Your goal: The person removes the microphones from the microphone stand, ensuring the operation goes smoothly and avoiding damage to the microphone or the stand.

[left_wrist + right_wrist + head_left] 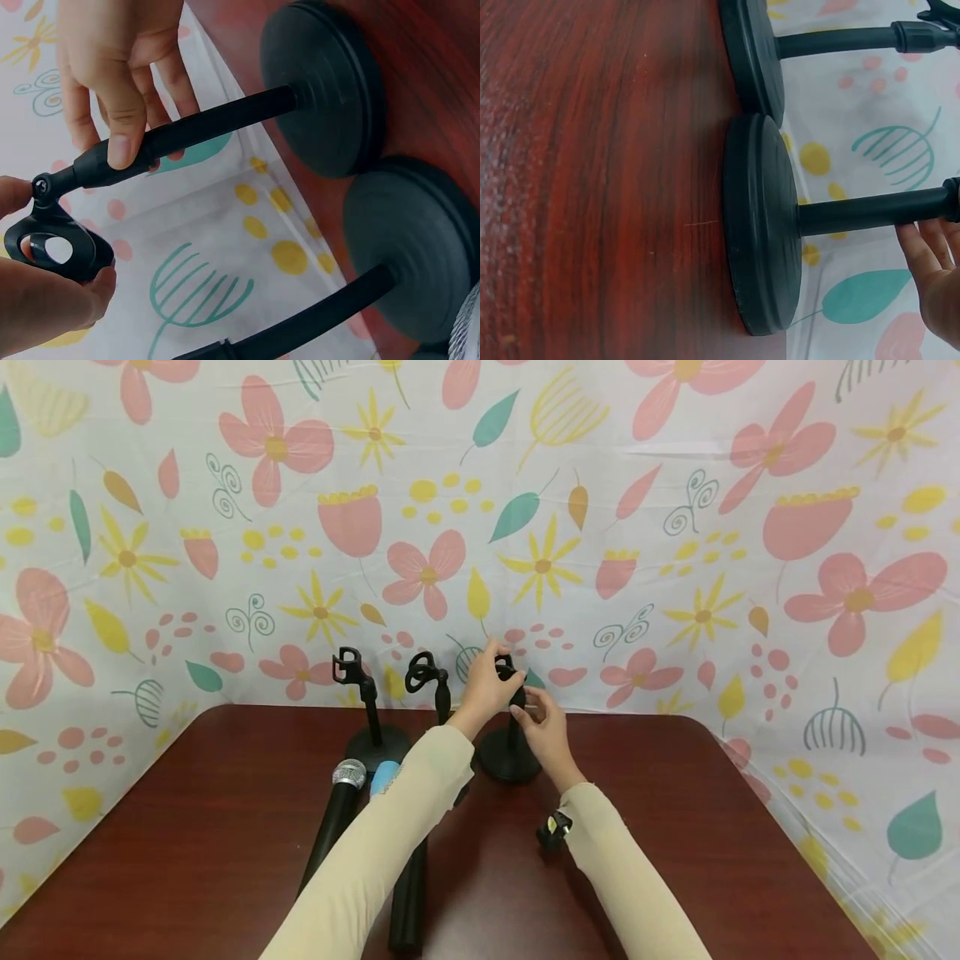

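Observation:
Three black tabletop microphone stands line the back of the table. The rightmost stand (510,760) is upright on its round base, with both hands at its top. My left hand (487,687) pinches the microphone clip (94,251) at the head of this stand. Just below, my right hand (549,737) holds the collar (112,161) of the stem between thumb and fingers. In the right wrist view, fingers (922,259) of the right hand touch the stem from one side, and the clip is out of frame.
Left of the hands stand the middle stand (442,697) and the left stand (377,743), each with a clip on top. A microphone with a silver head (348,773) and one with a blue head (384,777) lie on the table (712,860), partly behind the left sleeve. Floral cloth (675,610) hangs behind.

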The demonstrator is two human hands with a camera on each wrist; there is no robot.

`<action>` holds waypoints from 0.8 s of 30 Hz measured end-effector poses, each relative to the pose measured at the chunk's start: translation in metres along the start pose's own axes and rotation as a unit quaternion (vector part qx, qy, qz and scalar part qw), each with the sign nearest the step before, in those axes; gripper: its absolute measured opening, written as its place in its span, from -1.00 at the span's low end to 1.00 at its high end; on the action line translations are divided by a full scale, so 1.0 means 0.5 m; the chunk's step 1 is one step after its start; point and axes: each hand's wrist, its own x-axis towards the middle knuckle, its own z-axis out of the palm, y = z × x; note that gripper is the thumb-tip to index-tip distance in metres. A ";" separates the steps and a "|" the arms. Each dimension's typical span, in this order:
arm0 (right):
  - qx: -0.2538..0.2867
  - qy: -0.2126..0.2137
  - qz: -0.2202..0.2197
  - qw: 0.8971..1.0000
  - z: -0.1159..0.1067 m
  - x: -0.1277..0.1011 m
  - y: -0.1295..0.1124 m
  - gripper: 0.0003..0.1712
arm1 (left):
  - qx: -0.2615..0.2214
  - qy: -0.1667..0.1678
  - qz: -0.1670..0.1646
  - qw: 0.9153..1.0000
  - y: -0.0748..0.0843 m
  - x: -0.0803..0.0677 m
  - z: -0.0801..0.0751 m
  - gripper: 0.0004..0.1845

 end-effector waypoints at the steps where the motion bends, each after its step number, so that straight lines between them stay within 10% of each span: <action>1: 0.001 -0.001 0.003 1.000 0.000 0.000 0.000 -0.57 | 0.001 -0.001 -0.002 1.000 -0.002 -0.002 0.001 -0.61; 17: -0.089 0.020 0.025 0.996 0.005 0.016 0.043 -0.58 | -0.023 0.036 0.019 0.999 -0.018 -0.009 0.024 -0.53; 24: -0.145 0.004 0.022 0.989 -0.002 0.009 0.023 -0.53 | -0.042 0.027 -0.053 0.997 -0.036 -0.026 0.018 -0.16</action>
